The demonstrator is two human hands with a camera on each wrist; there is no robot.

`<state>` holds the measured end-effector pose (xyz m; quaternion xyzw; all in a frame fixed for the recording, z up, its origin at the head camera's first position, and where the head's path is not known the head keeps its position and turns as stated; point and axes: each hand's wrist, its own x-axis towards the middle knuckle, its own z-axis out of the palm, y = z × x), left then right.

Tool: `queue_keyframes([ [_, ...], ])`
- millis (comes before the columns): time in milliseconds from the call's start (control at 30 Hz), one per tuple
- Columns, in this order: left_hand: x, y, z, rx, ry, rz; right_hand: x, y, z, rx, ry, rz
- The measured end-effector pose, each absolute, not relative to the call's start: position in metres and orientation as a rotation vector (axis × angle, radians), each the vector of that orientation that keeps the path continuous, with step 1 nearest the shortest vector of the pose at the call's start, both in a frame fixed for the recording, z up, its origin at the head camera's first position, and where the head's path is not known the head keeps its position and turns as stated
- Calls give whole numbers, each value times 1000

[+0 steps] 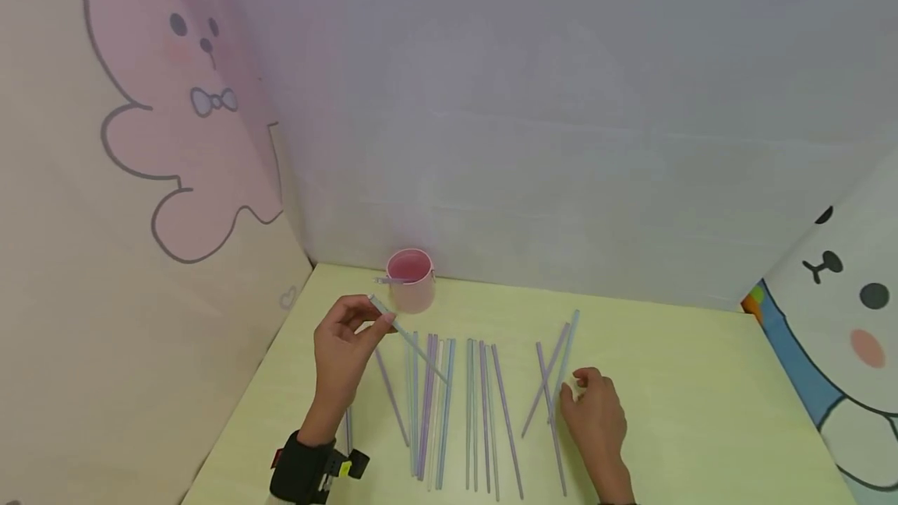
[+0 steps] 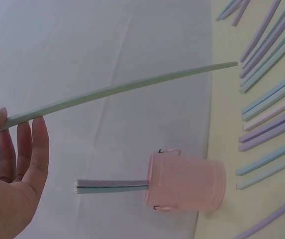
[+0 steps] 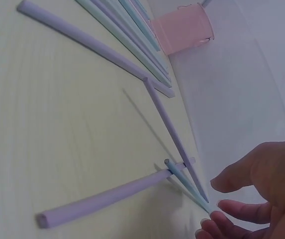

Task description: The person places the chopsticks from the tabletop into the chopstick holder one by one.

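Note:
In the head view, my left hand (image 1: 344, 349) pinches one end of a pale green straw (image 2: 117, 89) between thumb and fingertips, raised above the table. The straw slants down to the right over a row of straws. My right hand (image 1: 596, 415) hovers at the right with thumb and fingers apart and loosely bent. Its fingertips are near a light blue straw (image 3: 186, 184) that crosses two purple straws (image 3: 169, 124); whether they touch it I cannot tell. Behind the left hand stands a pink bucket (image 1: 414, 301) with purple and blue straws (image 2: 112, 186) in it.
Several purple, blue, green and whitish straws (image 1: 484, 411) lie roughly side by side on the pale yellow table (image 1: 701, 396). A plain cloth wall (image 1: 533, 139) rises behind the bucket. Cartoon-printed cloths hang at the left and right sides.

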<state>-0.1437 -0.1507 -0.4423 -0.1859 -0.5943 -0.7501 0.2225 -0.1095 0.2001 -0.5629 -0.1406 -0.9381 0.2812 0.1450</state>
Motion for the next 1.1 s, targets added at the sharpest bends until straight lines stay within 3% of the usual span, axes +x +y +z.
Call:
queue_keyframes([
  [667,-167,-187,-398,-557,-1340,-2040,-118,180,-561,-416,-2796,833],
  [1100,-193,-188,-394,-443,-1288,-1875,-120,180,-565,-422,-2814,813],
])
